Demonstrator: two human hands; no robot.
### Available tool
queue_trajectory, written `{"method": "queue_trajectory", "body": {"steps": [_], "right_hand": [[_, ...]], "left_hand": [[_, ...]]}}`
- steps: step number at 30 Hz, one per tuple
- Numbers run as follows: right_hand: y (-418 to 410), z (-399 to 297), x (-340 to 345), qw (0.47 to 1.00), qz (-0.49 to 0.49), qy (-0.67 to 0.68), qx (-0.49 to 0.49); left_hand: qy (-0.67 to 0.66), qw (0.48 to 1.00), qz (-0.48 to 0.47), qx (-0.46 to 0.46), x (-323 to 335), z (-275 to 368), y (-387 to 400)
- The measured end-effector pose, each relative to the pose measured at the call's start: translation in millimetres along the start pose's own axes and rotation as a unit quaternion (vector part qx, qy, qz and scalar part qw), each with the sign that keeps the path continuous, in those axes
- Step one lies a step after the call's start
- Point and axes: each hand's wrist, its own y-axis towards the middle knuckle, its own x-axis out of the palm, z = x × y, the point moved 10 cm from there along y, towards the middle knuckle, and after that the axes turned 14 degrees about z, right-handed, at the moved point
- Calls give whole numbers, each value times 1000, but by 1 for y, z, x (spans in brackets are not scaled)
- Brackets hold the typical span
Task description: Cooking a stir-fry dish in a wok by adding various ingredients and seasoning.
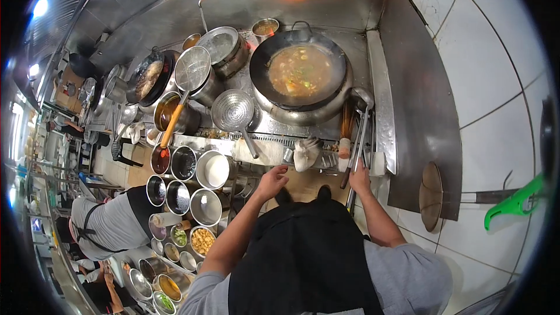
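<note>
My right hand point(359, 178) is closed around the handle end of a metal ladle point(362, 133), whose bowl rests at the right of the stove beside the wok. Empty, with its fingers loosely bent and apart, my left hand point(272, 182) hovers before the stove's front edge. A crumpled white cloth point(306, 154) lies just beyond it. A large black wok point(262, 68) sits on the burner ring, holding a brown soup point(299, 72) with pale and green pieces. Next to the ladle stands a bamboo wok brush point(346, 131). A perforated steel skimmer point(232, 110) lies left of the wok, its handle over a folded cloth point(262, 152).
A wire-mesh strainer point(192, 68) with a wooden handle lies across pots at left. Steel containers point(212, 169) of sauces and ingredients stand left of me. A second wok point(148, 78) holds food. A co-worker point(109, 223) bends nearby at left. A tiled wall point(490, 83) bounds the right.
</note>
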Motion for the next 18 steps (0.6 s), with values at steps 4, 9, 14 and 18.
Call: {"method": "queue_trajectory", "body": {"steps": [4, 9, 14, 18], "right_hand": [[-8, 5, 8, 999, 3, 37, 11], [8, 6, -23, 981, 109, 160, 17], [14, -61, -69, 952, 172, 245, 63], [27, -123, -95, 930, 177, 322, 29]], "left_hand": [[82, 997, -14, 10, 12, 0, 28], [251, 964, 28, 87, 46, -10, 80], [330, 941, -32, 72, 58, -14, 96], [319, 937, -46, 135, 74, -6, 106]]}}
